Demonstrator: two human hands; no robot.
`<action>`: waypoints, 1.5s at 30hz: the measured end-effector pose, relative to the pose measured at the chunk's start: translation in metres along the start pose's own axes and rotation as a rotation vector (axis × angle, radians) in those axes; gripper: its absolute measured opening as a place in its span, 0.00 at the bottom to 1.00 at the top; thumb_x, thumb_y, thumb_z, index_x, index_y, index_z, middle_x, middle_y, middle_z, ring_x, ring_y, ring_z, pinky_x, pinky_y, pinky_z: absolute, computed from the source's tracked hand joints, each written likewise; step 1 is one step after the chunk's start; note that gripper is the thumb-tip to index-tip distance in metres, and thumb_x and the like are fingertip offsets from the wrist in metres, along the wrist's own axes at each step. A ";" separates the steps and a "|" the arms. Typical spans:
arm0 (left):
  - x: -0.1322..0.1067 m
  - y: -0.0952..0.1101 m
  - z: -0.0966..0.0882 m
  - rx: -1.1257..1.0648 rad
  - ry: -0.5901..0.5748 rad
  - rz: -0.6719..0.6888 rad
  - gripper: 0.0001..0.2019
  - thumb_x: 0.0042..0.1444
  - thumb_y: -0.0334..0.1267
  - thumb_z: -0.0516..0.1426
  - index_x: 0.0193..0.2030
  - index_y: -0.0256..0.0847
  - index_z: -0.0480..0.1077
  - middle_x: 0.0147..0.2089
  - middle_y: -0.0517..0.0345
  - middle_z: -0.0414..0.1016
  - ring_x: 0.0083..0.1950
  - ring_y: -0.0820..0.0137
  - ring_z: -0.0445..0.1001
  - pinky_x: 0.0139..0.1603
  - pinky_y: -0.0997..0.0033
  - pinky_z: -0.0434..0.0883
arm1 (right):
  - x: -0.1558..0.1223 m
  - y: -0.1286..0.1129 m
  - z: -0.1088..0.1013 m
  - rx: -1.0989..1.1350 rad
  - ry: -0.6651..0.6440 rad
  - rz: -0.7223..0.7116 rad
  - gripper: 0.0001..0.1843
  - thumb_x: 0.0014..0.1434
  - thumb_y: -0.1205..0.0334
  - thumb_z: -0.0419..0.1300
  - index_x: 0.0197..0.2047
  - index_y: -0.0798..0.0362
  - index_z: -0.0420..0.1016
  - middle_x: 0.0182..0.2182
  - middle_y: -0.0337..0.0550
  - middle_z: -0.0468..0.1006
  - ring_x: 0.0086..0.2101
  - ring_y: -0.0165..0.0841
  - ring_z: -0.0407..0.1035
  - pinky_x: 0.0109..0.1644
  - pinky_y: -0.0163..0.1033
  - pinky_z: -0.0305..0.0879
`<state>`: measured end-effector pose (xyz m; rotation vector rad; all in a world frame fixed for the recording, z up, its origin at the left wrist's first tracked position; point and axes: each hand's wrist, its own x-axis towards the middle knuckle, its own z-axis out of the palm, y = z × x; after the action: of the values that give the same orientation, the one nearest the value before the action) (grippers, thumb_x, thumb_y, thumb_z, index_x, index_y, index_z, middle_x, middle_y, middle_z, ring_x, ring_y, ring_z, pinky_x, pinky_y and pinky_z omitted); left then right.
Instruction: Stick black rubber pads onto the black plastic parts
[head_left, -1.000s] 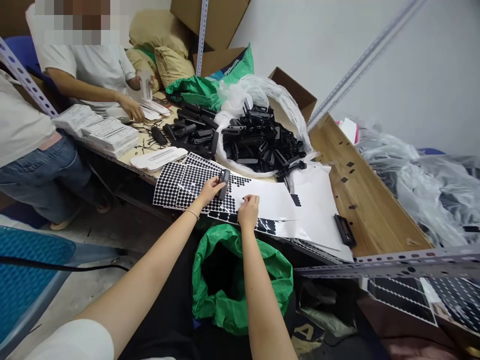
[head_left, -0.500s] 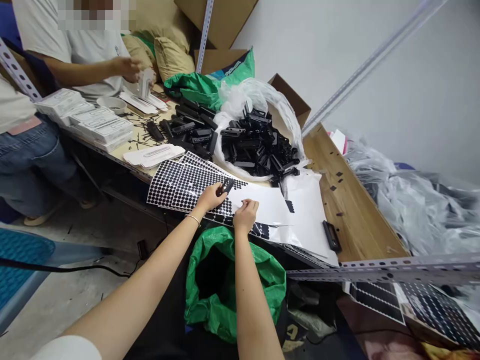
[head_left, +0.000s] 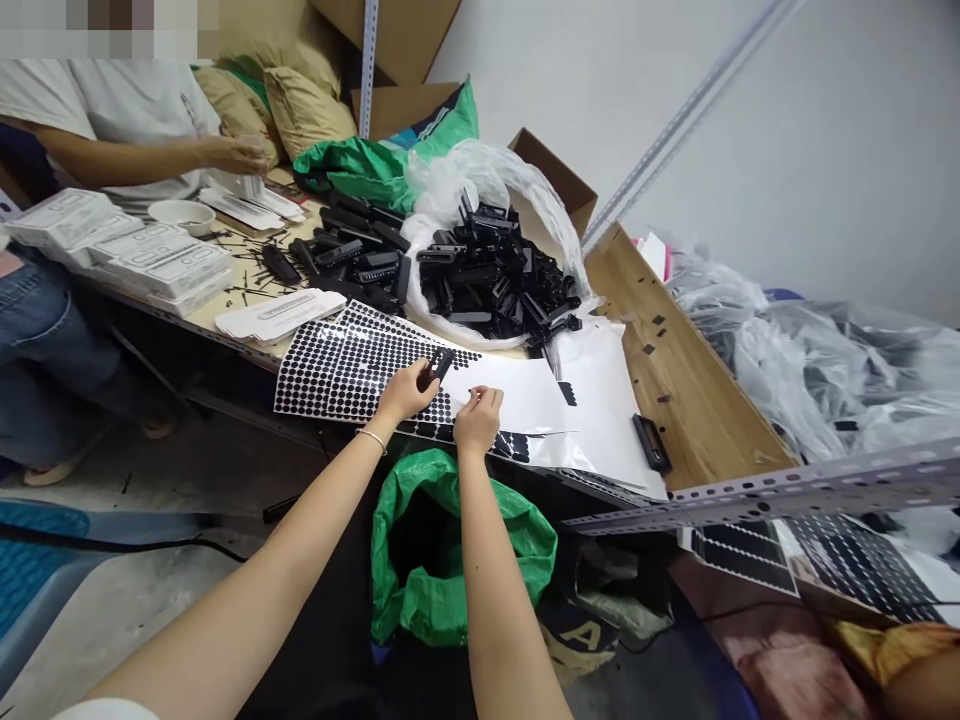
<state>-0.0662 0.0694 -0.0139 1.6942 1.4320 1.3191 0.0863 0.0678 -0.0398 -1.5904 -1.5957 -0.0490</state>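
Note:
My left hand (head_left: pixel 409 390) is closed around a long black plastic part (head_left: pixel 442 362) with a slot in it, tilted above the sticker sheet. This sheet of round black stickers (head_left: pixel 322 375) lies along the front of the table, its right portion bare white backing. Close by on the right, my right hand (head_left: pixel 478 420) pinches a small black dot sticker between thumb and fingertips, just over the bare backing. Behind both hands is a heap of similar black plastic parts (head_left: pixel 495 280), partly inside a clear plastic bag (head_left: pixel 581 270).
An open green sack (head_left: pixel 517 590) stands below the table edge. White boxes (head_left: pixel 161 260), a white bowl (head_left: pixel 182 216) and flat white cartons (head_left: pixel 281 312) lie to the left, near a co-worker (head_left: pixel 127 130). One black part (head_left: pixel 651 443) rests at right, near the metal rail (head_left: pixel 810 472).
The camera view has shifted, so the table appears further left. Both hands stay close together over the sheet, still holding their things. The co-worker's hands have moved slightly.

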 end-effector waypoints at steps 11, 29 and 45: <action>0.002 0.002 0.002 0.060 0.019 0.031 0.09 0.53 0.39 0.55 0.27 0.45 0.56 0.24 0.63 0.62 0.26 0.70 0.62 0.30 0.69 0.58 | -0.001 -0.003 -0.002 0.012 0.022 -0.012 0.09 0.66 0.65 0.46 0.38 0.52 0.66 0.39 0.48 0.70 0.33 0.36 0.67 0.34 0.39 0.63; 0.025 -0.004 -0.003 -0.436 0.070 -0.335 0.15 0.55 0.53 0.54 0.32 0.42 0.63 0.26 0.59 0.72 0.29 0.69 0.72 0.33 0.69 0.70 | 0.002 -0.005 -0.015 0.271 -0.078 0.125 0.05 0.62 0.66 0.49 0.35 0.51 0.65 0.39 0.48 0.71 0.37 0.36 0.67 0.42 0.41 0.64; 0.014 0.030 0.024 -0.830 -0.104 -0.434 0.21 0.37 0.47 0.71 0.35 0.38 0.74 0.35 0.57 0.78 0.36 0.71 0.76 0.36 0.72 0.75 | 0.048 0.002 -0.066 0.890 -0.394 0.344 0.11 0.51 0.52 0.65 0.31 0.51 0.76 0.38 0.42 0.77 0.43 0.36 0.70 0.51 0.42 0.66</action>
<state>-0.0331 0.0787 0.0081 0.8354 0.9097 1.2867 0.1308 0.0689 0.0287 -1.1484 -1.2919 1.0655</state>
